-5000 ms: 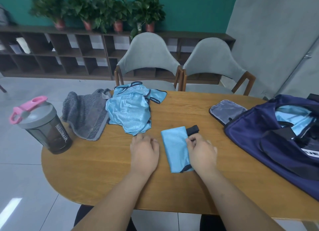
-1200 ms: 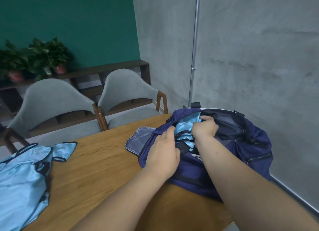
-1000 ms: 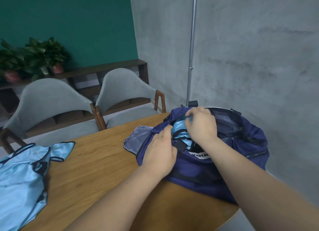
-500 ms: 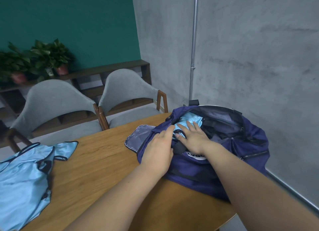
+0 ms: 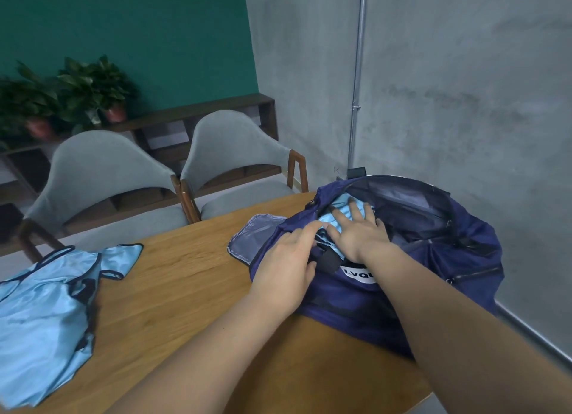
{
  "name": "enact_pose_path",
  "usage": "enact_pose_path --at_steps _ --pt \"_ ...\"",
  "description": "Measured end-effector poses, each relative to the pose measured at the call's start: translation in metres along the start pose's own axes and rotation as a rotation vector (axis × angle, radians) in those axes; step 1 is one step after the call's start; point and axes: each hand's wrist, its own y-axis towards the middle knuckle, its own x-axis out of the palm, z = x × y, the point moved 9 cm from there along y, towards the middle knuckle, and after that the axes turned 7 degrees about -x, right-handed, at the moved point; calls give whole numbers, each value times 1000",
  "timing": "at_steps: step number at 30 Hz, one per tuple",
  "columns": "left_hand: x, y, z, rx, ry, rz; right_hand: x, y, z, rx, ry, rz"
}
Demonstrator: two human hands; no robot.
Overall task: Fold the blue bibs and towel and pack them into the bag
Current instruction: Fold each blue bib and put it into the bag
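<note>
Blue bib (image 5: 341, 203), folded, lies inside navy bag (image 5: 448, 259) at table's (image 5: 192, 290) 3 o'clock. Our right hand (image 5: 356, 234) presses it, fingers splayed flat; our left hand (image 5: 288, 268) rests straight-fingered on bag's rim.

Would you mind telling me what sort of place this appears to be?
Probably an office meeting or break room: a wooden table with grey upholstered chairs, a low dark shelf bearing potted plants.

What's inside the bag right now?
Light blue bib fabric shows in the bag, pressed under the right hand. Anything deeper is hidden by hand and lining.
</note>
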Motion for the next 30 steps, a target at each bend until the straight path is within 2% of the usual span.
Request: enact_pose_path --at_steps 10,14,19,26,30 --pt "3 0 -7 -8 21 -50 -17 3 -10 7 -73 -97" --pt "0 -4 -6 16 45 -95 -39 -9 -21 -34 -97 -10" --pt "-20 -13 -3 110 199 -85 -57 -24 -41 -89 -127 25" --pt "-70 -30 -26 25 294 -34 -81 -55 -83 -16 -225 -11" --pt "-96 -48 -46 -48 340 -27 -93 -75 -124 -10 -238 48"
